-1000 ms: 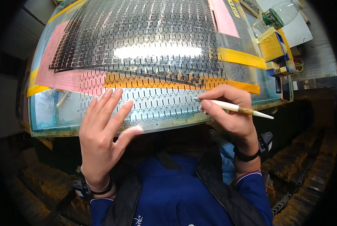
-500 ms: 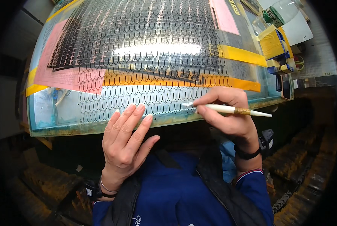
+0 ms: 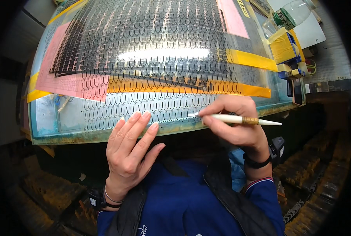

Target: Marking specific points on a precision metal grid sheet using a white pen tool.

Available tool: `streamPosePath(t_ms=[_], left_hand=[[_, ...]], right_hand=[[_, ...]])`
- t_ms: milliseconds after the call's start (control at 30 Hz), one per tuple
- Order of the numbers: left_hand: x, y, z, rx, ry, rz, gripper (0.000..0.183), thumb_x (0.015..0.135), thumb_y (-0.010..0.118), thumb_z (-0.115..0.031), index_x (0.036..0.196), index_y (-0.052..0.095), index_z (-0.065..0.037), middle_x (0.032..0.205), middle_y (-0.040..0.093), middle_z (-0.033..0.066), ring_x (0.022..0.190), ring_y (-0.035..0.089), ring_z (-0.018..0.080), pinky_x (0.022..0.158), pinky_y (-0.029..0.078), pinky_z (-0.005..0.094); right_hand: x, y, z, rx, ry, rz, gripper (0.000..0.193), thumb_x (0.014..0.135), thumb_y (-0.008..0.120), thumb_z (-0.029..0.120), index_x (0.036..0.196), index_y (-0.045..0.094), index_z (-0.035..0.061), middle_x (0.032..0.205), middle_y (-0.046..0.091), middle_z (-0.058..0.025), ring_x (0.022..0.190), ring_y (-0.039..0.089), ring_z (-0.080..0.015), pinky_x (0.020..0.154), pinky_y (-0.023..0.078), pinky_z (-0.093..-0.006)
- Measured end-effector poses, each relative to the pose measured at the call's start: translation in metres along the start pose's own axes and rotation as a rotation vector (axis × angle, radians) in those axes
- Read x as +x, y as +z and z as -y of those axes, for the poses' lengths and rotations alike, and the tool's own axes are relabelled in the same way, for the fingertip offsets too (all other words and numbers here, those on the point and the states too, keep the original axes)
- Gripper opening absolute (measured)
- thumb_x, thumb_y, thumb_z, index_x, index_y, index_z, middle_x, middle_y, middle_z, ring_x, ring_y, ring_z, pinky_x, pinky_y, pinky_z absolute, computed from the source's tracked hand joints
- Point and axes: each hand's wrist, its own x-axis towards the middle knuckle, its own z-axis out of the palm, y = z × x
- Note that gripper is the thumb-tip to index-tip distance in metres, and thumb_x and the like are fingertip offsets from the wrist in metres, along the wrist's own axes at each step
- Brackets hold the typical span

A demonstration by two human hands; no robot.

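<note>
My right hand (image 3: 236, 120) pinches a slim white pen-like tool (image 3: 224, 118) with a brown-gold patterned band. Its pale tip, which could be bristle or blade, is at the patterned transparent sheet (image 3: 155, 103), close to the near edge of the glass-topped table (image 3: 55, 137). Rows of dark slots and small dots cover this sheet. Flat and empty, my left hand (image 3: 130, 147) has its fingers stretched out, with the fingertips on the sheet's near edge and the thumb apart.
Behind lies a large dark-patterned film (image 3: 144, 35), over pink sheets (image 3: 51, 59) and orange tape (image 3: 132, 83). Yellow tape (image 3: 254, 59) crosses its right side. At the right stand a yellow-and-blue tape dispenser (image 3: 287, 49), a clear bottle (image 3: 289, 16), a phone (image 3: 297, 95) and green-handled scissors (image 3: 311, 66).
My right hand has shifted slightly toward me with the pen-like tool, whose tip is now lower and a little further left. My left hand keeps almost the same place.
</note>
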Motion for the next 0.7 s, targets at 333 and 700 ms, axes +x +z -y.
streamPosePath(t_ms=[333,700], left_hand=[[0.0011,-0.0017,-0.0006,-0.003,-0.006,0.008,0.051,0.074,0.084,-0.013,0.122,0.070,-0.006,0.135,0.063,0.0154,0.129,0.058,0.0354,0.111,0.039,0.0496],[0.0016,-0.0027,-0.0007,-0.012,-0.007,0.007,0.051,0.073,0.085,-0.012,0.122,0.070,-0.005,0.135,0.063,0.0157,0.129,0.058,0.0350,0.111,0.039,0.0489]], right_hand=[[0.0036,0.0146,0.0002,0.059,0.086,-0.162,0.011,0.083,0.074,0.004,0.093,0.075,-0.0006,0.077,0.072,-0.0078,0.066,0.066,-0.0102,0.058,0.049,-0.0246],[0.0025,0.0085,-0.0019,-0.018,-0.001,-0.047,0.013,0.082,0.073,0.004,0.094,0.076,-0.0007,0.077,0.071,-0.0102,0.065,0.066,-0.0120,0.057,0.049,-0.0254]])
